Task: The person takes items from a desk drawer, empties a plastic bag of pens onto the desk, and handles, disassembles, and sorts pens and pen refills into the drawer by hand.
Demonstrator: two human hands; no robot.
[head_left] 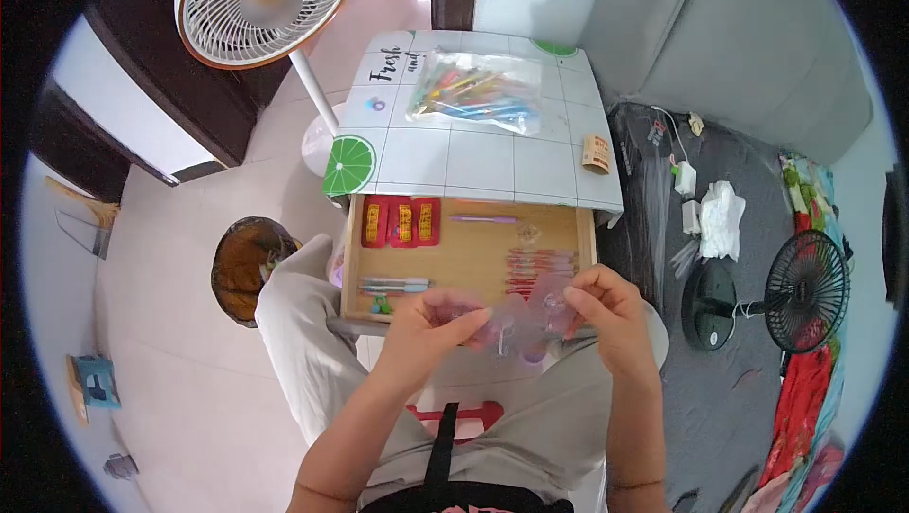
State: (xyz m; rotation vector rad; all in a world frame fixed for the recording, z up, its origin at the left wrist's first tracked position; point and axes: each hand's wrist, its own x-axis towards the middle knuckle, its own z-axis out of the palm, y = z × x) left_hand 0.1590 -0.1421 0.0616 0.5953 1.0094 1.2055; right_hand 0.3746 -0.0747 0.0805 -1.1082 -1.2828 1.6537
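Pinched between my left hand and my right hand is a crinkled, see-through plastic wrapper with a faint pinkish tint. Both hands are closed on its sides, just over the front edge of an open drawer. Whether the wrapper has anything in it I cannot tell. Under and behind it, several red and pink pens lie in the right part of the drawer. A lilac pen rests near the back, grey pens at the front left, and red packets with yellow labels at the back left.
On the cabinet top lie a clear bag of colourful pens and a small brown card. A white standing fan is at the left, above a waste bin. To the right are a black fan and white tissue.
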